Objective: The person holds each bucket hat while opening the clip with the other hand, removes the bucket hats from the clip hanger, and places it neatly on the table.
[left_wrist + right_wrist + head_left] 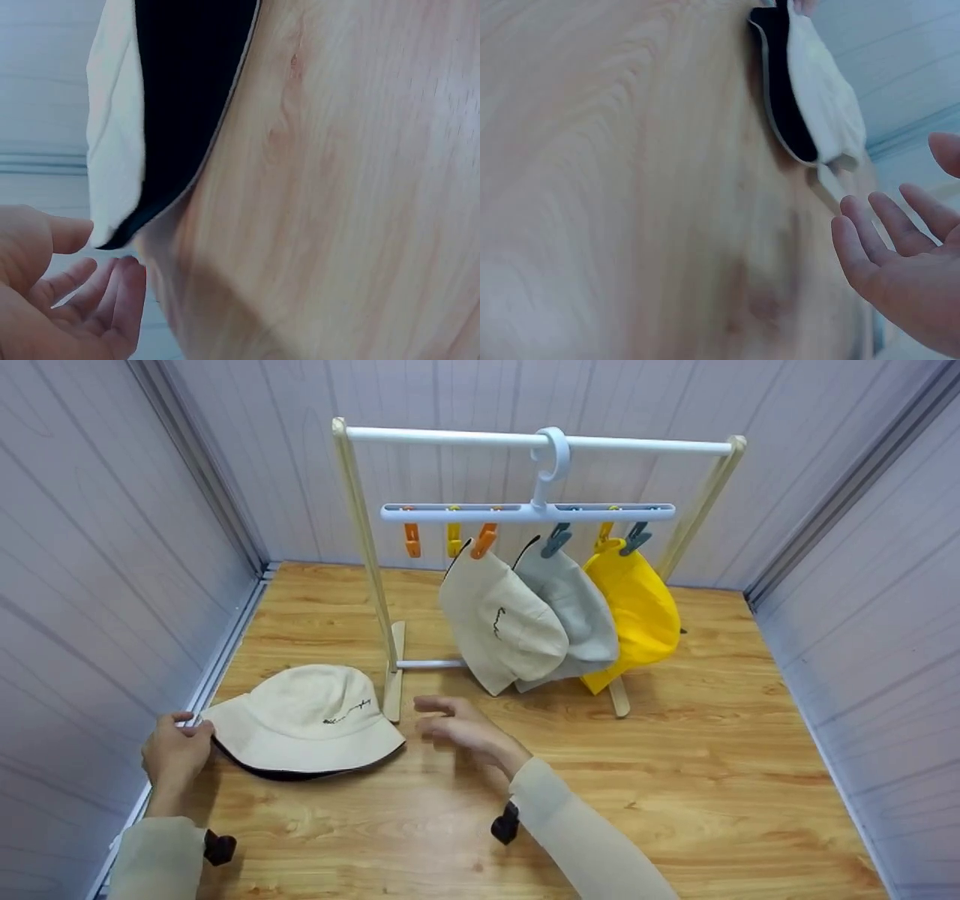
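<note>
A cream bucket hat (315,720) with a dark lining and small dark lettering lies on the wooden table, left of the rack. My left hand (176,750) holds the left corner of its brim, thumb on the outer side and fingertips by the dark underside, as the left wrist view shows. My right hand (469,731) hovers just right of the hat, fingers spread and nothing held. In the right wrist view those fingers (855,247) are relaxed, apart from the brim.
Behind stands a wooden rack (360,540) with a white rail. On it a white hanger (465,514) bears coloured clips. A cream hat (502,622), a grey hat (574,607) and a yellow hat (634,607) hang there. A panel wall (97,570) rises close beside my left hand.
</note>
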`<state>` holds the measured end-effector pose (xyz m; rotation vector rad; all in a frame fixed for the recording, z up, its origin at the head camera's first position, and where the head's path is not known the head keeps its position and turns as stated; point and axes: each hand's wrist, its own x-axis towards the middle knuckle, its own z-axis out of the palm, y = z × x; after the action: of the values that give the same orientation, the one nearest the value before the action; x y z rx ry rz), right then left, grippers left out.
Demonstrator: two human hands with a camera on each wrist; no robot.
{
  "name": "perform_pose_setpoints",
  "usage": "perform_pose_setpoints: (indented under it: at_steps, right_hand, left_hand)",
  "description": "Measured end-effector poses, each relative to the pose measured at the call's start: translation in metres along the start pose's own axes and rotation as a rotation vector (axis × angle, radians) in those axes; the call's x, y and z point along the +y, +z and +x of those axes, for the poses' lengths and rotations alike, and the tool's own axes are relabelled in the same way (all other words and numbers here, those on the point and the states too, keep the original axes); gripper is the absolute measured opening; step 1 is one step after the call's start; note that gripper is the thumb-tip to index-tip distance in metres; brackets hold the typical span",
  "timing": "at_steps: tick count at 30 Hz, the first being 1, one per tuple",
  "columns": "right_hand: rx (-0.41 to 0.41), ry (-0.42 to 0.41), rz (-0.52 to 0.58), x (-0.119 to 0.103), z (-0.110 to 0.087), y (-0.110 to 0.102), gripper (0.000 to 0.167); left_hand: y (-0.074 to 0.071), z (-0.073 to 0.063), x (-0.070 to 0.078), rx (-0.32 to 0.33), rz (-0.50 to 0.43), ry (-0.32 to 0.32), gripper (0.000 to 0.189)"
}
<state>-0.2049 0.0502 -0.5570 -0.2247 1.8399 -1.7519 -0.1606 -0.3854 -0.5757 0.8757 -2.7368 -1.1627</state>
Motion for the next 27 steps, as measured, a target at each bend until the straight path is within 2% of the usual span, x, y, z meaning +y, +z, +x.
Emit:
perform_pose_setpoints:
  at_steps: [4, 8, 13, 20, 27]
  right_hand:
    - [0.007, -0.077, -0.052, -0.013, -0.008, -0.015, 0.054]
    - [0.026, -0.136, -0.138, -0.029, -0.017, -0.029, 0.051]
    - [0.022, -0.153, -0.146, -0.044, -0.029, -0.047, 0.053]
    - [0.025, -0.197, -0.177, -0.071, -0.048, -0.070, 0.055]
    - [0.046, -0.250, -0.202, -0.102, -0.064, -0.087, 0.053]
  left_hand:
    - [-0.003, -0.005, 0.010, 0.034, 0.019, 0.044, 0.055]
    - [-0.007, -0.009, 0.026, 0.051, 0.003, 0.112, 0.053]
    - [-0.008, -0.012, 0.051, 0.067, -0.002, 0.207, 0.050]
    - [-0.007, -0.023, 0.083, 0.146, -0.048, 0.358, 0.040]
    - [-0.004, -0.036, 0.113, 0.135, -0.113, 0.469, 0.035]
